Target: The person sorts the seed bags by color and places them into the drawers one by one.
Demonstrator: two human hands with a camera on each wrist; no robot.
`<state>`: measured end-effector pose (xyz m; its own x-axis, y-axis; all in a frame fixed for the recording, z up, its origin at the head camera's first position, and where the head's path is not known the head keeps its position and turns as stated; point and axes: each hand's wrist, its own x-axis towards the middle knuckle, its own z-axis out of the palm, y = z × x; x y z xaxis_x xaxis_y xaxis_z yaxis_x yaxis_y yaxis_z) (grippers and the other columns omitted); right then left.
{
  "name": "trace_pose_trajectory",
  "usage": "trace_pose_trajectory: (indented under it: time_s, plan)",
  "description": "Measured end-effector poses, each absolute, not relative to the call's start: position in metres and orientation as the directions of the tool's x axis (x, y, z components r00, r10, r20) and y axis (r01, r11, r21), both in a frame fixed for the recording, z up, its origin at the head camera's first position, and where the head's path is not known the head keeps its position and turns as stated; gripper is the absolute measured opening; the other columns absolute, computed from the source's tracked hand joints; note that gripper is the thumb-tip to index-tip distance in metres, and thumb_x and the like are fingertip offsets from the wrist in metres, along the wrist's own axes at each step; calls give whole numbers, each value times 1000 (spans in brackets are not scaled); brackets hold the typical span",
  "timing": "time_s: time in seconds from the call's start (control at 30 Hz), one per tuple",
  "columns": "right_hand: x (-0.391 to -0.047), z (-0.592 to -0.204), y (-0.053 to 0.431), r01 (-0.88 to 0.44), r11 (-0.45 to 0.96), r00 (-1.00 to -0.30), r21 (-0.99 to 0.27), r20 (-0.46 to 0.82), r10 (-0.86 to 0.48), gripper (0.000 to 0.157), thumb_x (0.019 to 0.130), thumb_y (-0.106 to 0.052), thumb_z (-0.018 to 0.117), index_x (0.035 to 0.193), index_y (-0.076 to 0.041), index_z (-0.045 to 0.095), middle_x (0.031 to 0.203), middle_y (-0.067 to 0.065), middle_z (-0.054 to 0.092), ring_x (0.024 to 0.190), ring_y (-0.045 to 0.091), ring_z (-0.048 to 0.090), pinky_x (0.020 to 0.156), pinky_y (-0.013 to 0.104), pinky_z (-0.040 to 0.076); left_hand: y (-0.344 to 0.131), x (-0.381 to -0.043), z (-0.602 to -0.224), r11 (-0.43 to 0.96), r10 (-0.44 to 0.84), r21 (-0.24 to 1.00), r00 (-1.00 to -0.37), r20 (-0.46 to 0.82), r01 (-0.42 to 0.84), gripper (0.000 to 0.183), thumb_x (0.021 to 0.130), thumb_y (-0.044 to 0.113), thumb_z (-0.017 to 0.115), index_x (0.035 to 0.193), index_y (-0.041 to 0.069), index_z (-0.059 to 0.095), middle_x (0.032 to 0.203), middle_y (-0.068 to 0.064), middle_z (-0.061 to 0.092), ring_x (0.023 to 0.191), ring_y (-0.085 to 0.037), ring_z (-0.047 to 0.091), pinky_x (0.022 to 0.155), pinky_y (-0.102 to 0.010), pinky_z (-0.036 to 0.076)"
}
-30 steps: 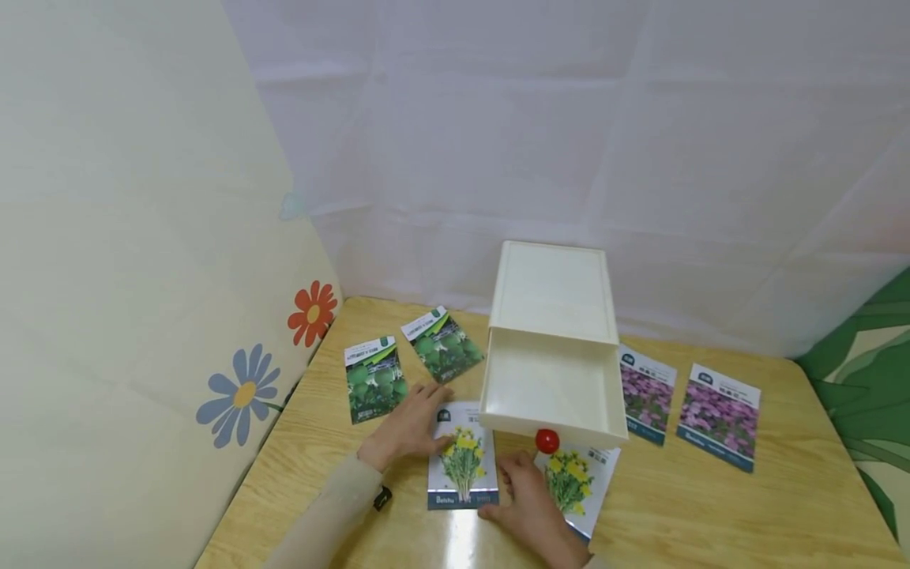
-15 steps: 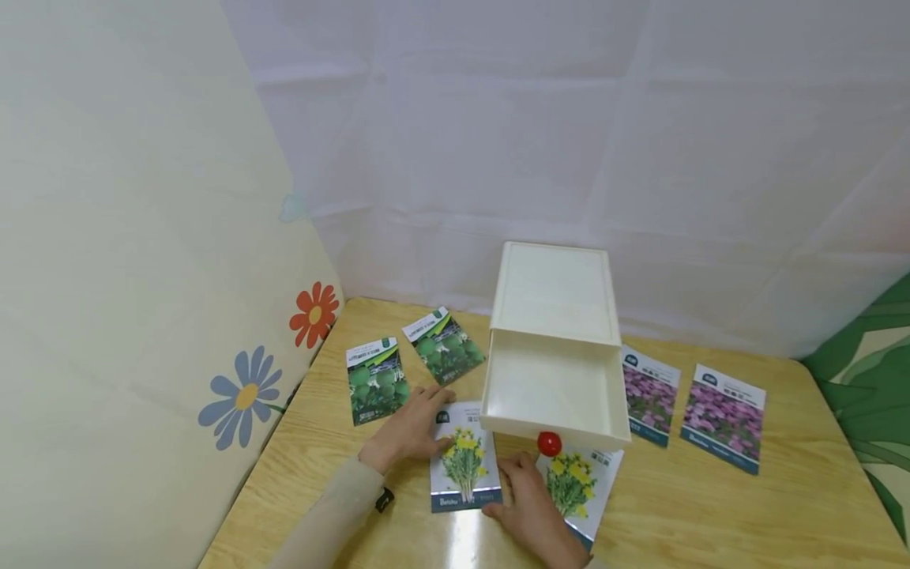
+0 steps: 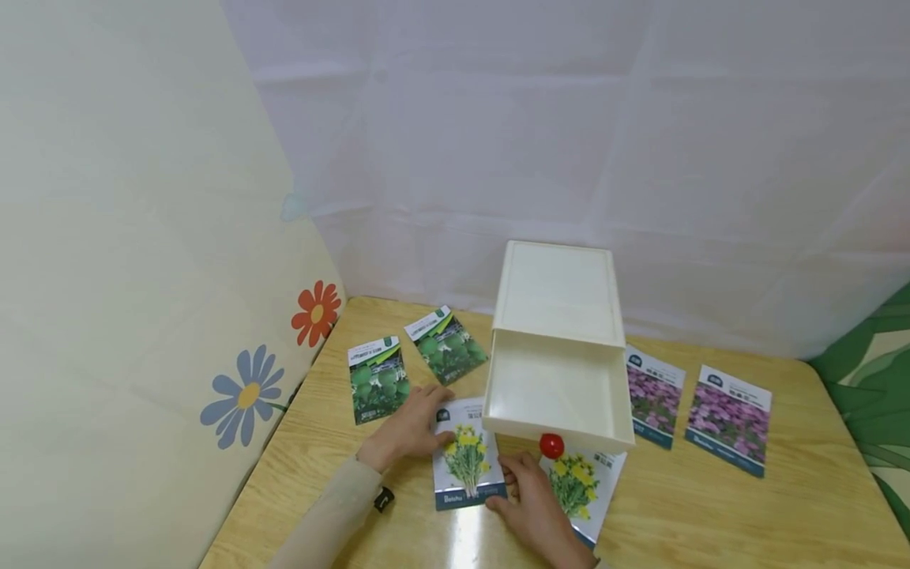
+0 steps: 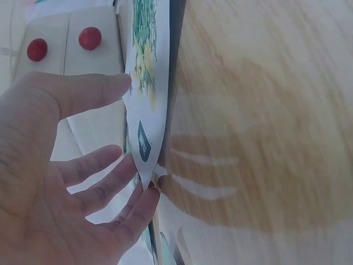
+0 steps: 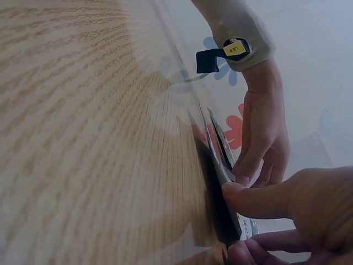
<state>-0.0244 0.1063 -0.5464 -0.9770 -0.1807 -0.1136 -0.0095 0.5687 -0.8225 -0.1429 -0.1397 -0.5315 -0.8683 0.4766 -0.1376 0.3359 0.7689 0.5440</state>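
The left hand (image 3: 408, 431) has its thumb and fingertips spread a bit apart, and they hold the top left corner of a yellow-flower seed packet (image 3: 469, 462) between them. The right hand (image 3: 533, 510) pinches the bottom right corner of that same packet, with its thumb at the bottom edge and its bent fingers at the side. The packet is between the two hands, low over the wooden table (image 3: 711, 521), and the edge by the right thumb looks lifted a little. Just to the right of the right hand lies a second yellow-flower seed packet (image 3: 586, 510). Just past the right fingers is a round red knob (image 3: 551, 446) on a white drawer (image 3: 554, 391), which sticks out of a white box (image 3: 558, 288). Past the left fingers are two leafy green packets, one to the left (image 3: 379, 383) and one farther ahead (image 3: 448, 348). Well to the right of the right hand are two purple-flower packets, a nearer one (image 3: 652, 399) and a farther one (image 3: 728, 419). Behind the left hand, a black clip (image 3: 384, 499) hangs by the pale sleeve (image 3: 330, 514)
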Motion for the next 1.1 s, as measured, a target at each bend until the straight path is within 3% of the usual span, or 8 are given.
trace_pose_trajectory:
  time_s: [0.17, 0.43, 0.57, 0.8, 1.1]
  plan:
    - [-24, -550, 108, 14, 465, -976, -885, -112, -184, 68, 79, -13, 92, 138, 4, 64, 114, 9, 60, 96, 17, 60, 80, 22, 59, -142, -144, -531, 746, 463, 589, -878, -123, 311, 56, 98, 27, 78, 147, 8, 58, 145, -10, 61, 132, -30, 56, 114, -52, 51]
    - [-24, -555, 118, 71, 288, -976, -955, -125, -176, 57, 84, 6, 84, 135, 11, 60, 115, 18, 67, 95, 19, 69, 78, 22, 63, -150, -146, -540, 690, 432, 657, -901, -39, 303, 33, 105, 14, 67, 135, 3, 63, 126, -10, 67, 116, -24, 65, 103, -48, 57]
    - [-26, -553, 127, 87, 270, -979, -959, -133, -156, 50, 86, 9, 79, 133, 12, 61, 116, 19, 71, 96, 19, 71, 80, 23, 64, -154, -146, -541, 676, 433, 680, -899, -57, 283, 24, 106, 15, 65, 128, 6, 69, 112, -4, 69, 99, -15, 62, 89, -37, 57]
    - [-28, -543, 138, 118, 348, -984, -930, -157, -86, 34, 92, 2, 75, 126, 1, 73, 111, 12, 73, 100, 20, 71, 84, 21, 61, -157, -142, -540, 582, 485, 785, -865, -127, 212, 17, 108, 13, 61, 120, 6, 71, 100, -1, 69, 82, -11, 61, 68, -25, 54]
    - [-27, -543, 143, 135, 311, -987, -941, -156, -43, 28, 94, 4, 72, 121, -2, 76, 104, 9, 75, 93, 13, 71, 78, 23, 62, -158, -134, -539, 549, 484, 827, -854, -192, 125, 18, 108, 17, 61, 121, 8, 70, 102, -2, 70, 87, -14, 63, 74, -26, 55]
